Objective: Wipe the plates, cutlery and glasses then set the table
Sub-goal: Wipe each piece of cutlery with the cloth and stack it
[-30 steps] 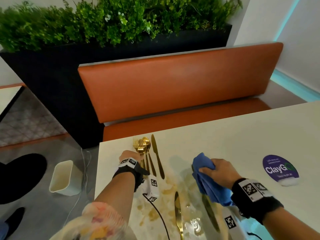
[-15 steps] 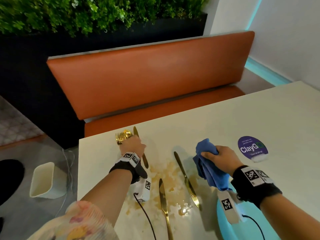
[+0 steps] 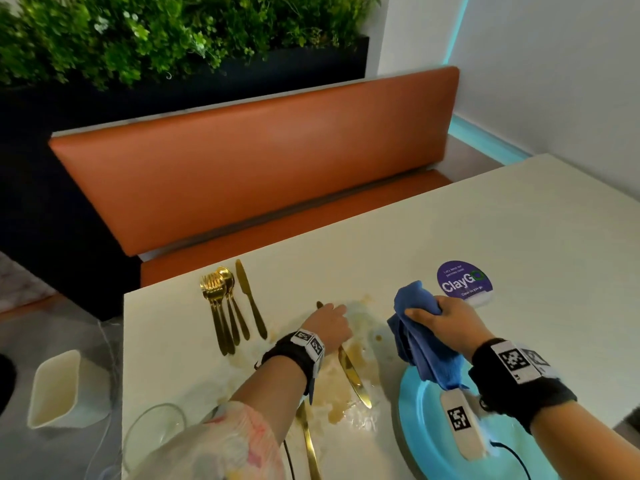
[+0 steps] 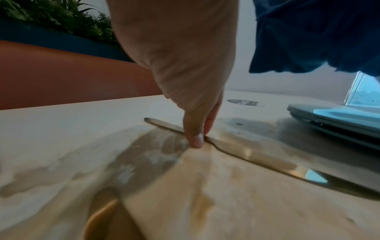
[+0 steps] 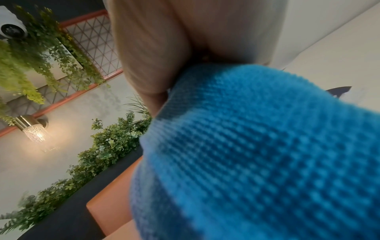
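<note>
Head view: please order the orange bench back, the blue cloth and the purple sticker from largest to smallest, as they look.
1. Orange bench back
2. Blue cloth, bunched in the right hand
3. Purple sticker

The bench is farther away, yet looks largest.

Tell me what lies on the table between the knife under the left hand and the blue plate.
In the head view, only wet, brown-stained table lies between the knife and the blue plate; no object.

A round purple sticker (image 3: 464,280) on the tabletop (image 3: 519,237) reads "ClayGo" in white; its smaller lines are too small to read.
</note>
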The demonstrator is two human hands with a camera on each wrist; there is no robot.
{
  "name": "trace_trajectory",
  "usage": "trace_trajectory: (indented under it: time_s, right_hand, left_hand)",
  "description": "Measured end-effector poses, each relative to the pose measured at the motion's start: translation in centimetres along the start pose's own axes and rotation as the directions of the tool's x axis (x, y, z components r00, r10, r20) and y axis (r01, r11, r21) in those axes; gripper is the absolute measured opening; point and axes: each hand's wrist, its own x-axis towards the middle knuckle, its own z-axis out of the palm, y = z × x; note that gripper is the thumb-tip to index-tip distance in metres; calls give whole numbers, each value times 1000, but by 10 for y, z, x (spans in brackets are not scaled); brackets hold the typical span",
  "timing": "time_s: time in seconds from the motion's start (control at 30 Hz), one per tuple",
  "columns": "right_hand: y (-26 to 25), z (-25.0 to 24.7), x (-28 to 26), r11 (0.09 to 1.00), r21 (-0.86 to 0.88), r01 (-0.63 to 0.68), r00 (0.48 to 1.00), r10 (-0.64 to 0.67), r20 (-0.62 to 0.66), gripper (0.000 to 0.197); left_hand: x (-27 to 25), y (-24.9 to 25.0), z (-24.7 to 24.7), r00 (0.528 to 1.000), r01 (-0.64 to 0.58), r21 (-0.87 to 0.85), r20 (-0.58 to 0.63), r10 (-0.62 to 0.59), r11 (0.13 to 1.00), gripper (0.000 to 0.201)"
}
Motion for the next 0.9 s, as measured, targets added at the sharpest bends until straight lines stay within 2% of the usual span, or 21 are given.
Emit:
trace_trajectory:
  time_s: [0.17,0.3,0.43,0.73,0.8,0.9]
  right_hand:
    - [15,-2,-1,999,29,-26,1000,27,-4,24]
    - [22,2,2,998,40,-40,999,40,-12,23]
    - [23,7,5,997,61,-49,999,49,4,24]
    - [22,14,13,984,165,-67,998,65,14,28]
    - [22,16,12,976,206,-71,997,69,18,28]
    - [19,19,12,947,309,-83,997,77,33,29]
  left_hand:
    - [4,-6,4,999,-23,3,-27,24,1000,19]
    - [8,-9,3,994,-103,21,-20,104,994,23]
    - [8,-10,8,995,-100,2,5,100,995,25]
    - [-1,-13,19,999,30,-297,-8,-34,955,29]
    - [-3,-16,20,997,80,-334,25,-76,939,28]
    - [-6,-24,21,975,209,-486,32,-222,849,27]
